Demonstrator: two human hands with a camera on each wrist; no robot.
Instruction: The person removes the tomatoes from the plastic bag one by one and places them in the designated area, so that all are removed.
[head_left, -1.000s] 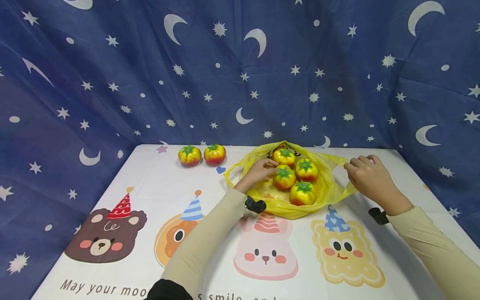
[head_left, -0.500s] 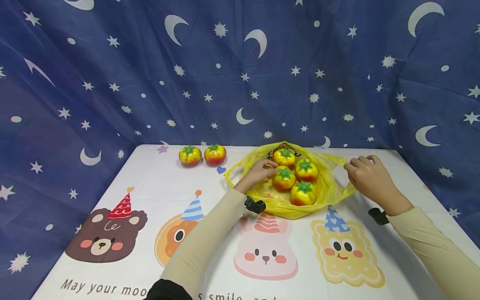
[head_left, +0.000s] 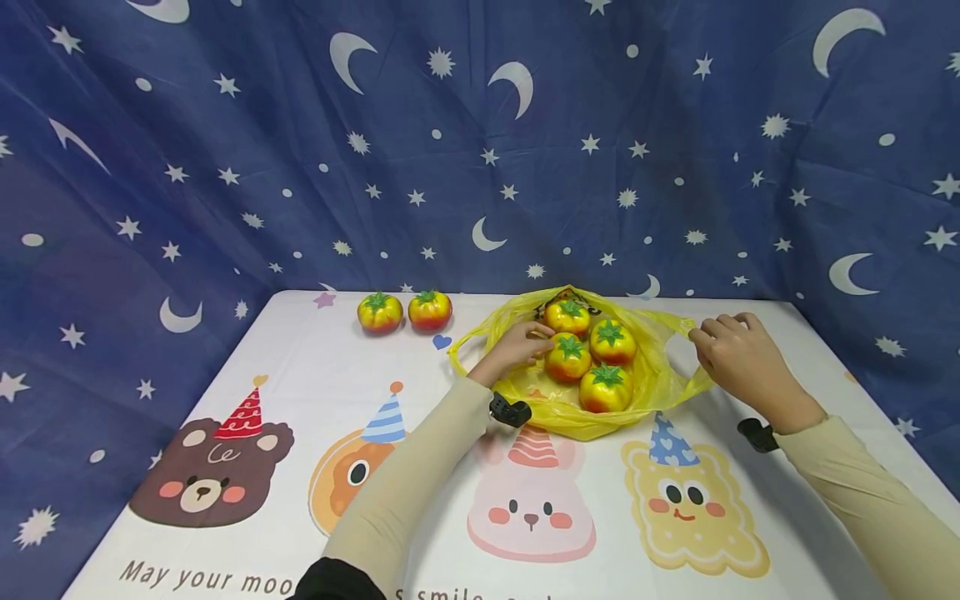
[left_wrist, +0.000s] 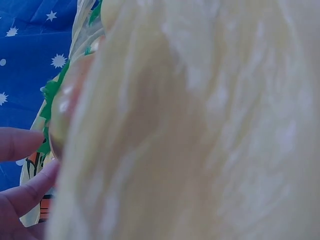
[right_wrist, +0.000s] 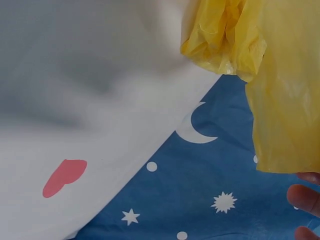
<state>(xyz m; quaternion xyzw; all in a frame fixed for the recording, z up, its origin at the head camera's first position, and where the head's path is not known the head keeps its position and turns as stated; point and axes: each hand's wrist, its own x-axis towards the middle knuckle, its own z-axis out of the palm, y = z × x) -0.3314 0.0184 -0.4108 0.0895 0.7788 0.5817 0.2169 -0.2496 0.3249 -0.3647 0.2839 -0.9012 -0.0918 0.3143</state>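
Observation:
A yellow plastic bag lies with its mouth spread on the table, holding several yellow-and-red tomatoes with green leafy tops. My left hand reaches over the bag's left rim. Its loosely bent fingertips are right at the left-hand tomato. In the left wrist view, blurred bag plastic covers most of the picture; a tomato shows between it and the fingers. My right hand pinches the bag's right handle and draws it out sideways. The right wrist view shows hanging yellow plastic above a few fingertips.
Two more tomatoes, a left one and a right one, stand side by side near the back edge, left of the bag. The white tablecloth carries printed cartoon faces. A blue star-and-moon curtain hangs behind and beside the table.
The tomato beside the left hand has settled very slightly lower. Both hands and the bag stay almost where they were; the head view shifts a little.

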